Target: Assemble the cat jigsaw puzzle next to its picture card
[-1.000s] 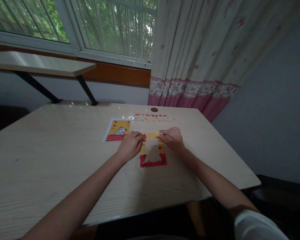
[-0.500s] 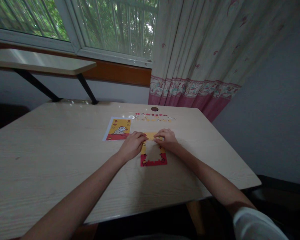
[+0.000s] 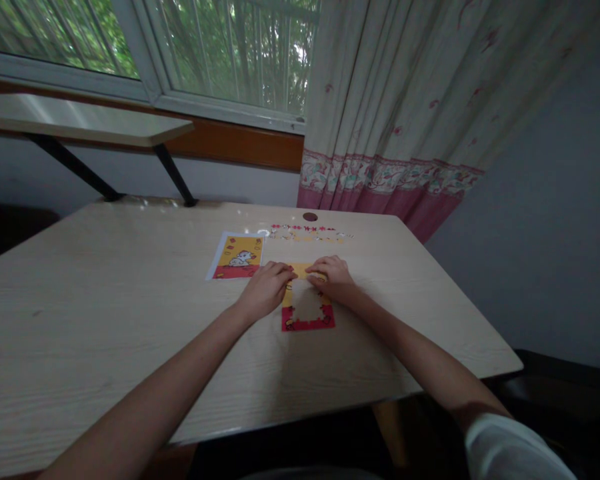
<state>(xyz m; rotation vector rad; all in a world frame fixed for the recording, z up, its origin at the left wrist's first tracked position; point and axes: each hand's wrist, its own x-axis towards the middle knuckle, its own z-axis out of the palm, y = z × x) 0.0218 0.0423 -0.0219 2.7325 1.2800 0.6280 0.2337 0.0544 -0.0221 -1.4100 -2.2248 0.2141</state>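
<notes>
r hand [image 3: 334,275] sits closer to l hand [image 3: 266,288] than 1 s ago; fingertips of both at top strip of jigsaw border [image 3: 307,326], flat on table [image 3: 105,300]. pinching or just pressing: can't tell, too small. border prob. light, thin, joints apt to part; hold outer edges.
</notes>
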